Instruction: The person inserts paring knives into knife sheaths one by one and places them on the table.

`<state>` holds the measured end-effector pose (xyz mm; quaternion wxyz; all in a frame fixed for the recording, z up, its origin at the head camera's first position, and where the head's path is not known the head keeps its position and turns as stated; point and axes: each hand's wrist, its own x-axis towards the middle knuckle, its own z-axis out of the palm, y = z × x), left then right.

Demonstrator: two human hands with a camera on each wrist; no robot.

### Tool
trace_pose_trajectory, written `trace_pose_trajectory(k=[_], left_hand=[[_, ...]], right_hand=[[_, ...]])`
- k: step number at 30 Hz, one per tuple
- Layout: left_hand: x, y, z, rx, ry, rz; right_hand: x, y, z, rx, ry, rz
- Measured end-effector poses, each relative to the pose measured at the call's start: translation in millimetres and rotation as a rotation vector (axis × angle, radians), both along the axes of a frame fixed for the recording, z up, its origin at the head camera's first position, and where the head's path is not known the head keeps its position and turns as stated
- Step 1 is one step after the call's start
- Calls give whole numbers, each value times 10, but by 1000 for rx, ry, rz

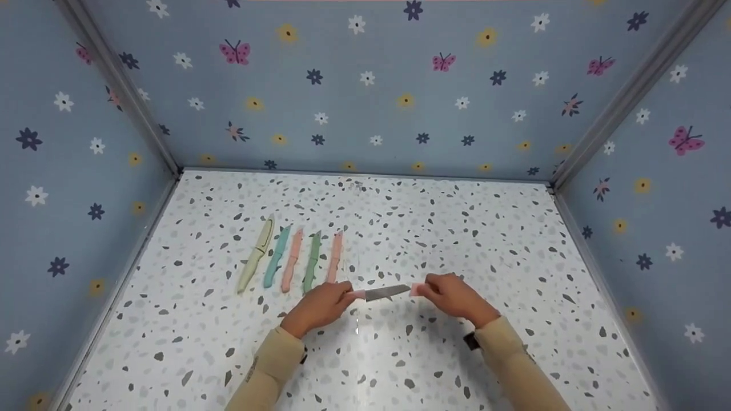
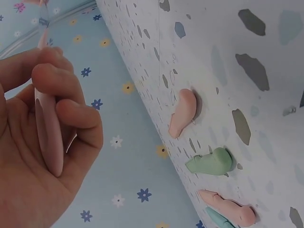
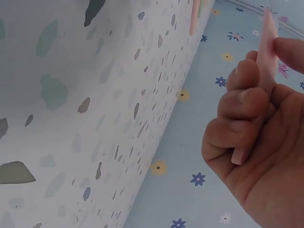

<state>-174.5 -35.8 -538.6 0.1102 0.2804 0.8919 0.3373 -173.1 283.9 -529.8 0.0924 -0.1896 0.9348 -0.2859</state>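
Note:
My left hand grips the pink handle of a small knife, its bare grey blade pointing right. In the left wrist view, fingers curl round that pink handle. Opposite it, my right hand holds a pink blade sheath, and the knife's tip is right at the sheath's near end. The right wrist view shows the sheath between thumb and curled fingers, its lower end poking out below them. Both hands are over the speckled table.
Left of the hands lies a row of knives in matching covers: a larger pale yellow-green one, a teal one, a pink one, a green one and another pink one. Blue flowered panels enclose the table's back and sides.

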Motion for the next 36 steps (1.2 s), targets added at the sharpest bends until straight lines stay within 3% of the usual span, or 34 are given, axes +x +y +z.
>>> trace_pose_trajectory(k=[11, 28, 36], left_hand=[[-12, -20, 27, 32, -4, -4], [-20, -23, 30, -3, -39, 22], [-24, -16, 54, 9, -27, 4]], right_hand=[[4, -12, 17, -3, -3, -7], [0, -18, 26, 15, -7, -1], [-4, -19, 49, 20, -6, 4]])
